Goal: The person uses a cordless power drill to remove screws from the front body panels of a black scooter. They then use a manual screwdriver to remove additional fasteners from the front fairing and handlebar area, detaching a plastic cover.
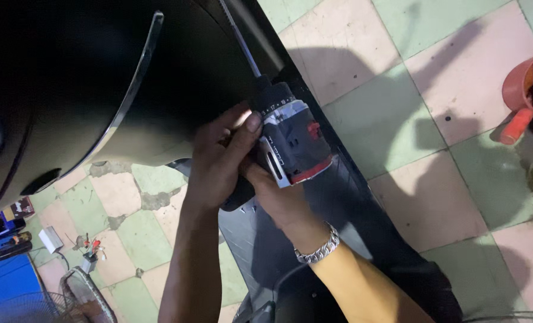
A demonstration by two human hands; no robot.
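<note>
Both hands are clamped on the cordless drill, left hand steadying its body and right hand wrapped around the grip, so I'd keep that long bit dead straight into the black scooter panel and squeeze gently.

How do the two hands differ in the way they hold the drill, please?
The right hand grips the cordless drill from below at its handle; the left hand wraps its side, thumb pressed near the collar. The right wrist wears a metal bracelet; the left wrist is bare. Both touch the drill.
</note>
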